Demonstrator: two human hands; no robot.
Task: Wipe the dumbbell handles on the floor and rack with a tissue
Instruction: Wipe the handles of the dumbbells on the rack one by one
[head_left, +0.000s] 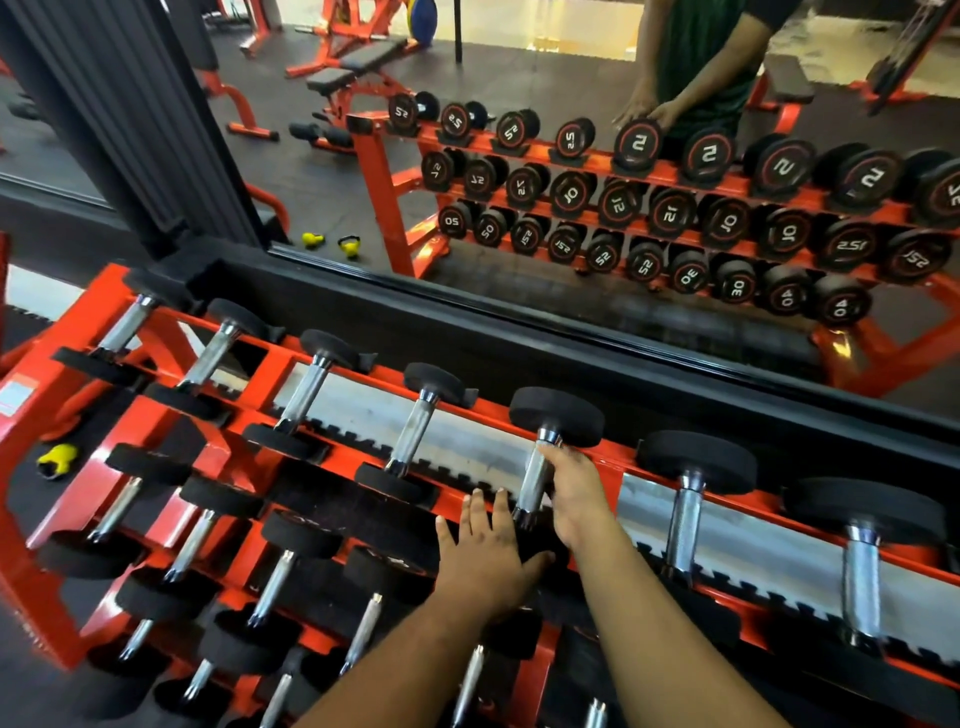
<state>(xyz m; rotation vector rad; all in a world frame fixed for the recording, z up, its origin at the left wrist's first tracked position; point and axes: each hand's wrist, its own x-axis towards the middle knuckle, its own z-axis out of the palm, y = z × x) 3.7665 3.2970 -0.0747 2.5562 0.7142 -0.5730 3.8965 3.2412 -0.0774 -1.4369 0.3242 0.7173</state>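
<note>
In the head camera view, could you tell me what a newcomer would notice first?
Probably the orange dumbbell rack filling the foreground. At its top row, the right hand grips a chrome handle while the left hand lies flat on the near weight head. Behind, a wall mirror reflects everything.

gym: orange dumbbell rack, wall mirror, benches.
</note>
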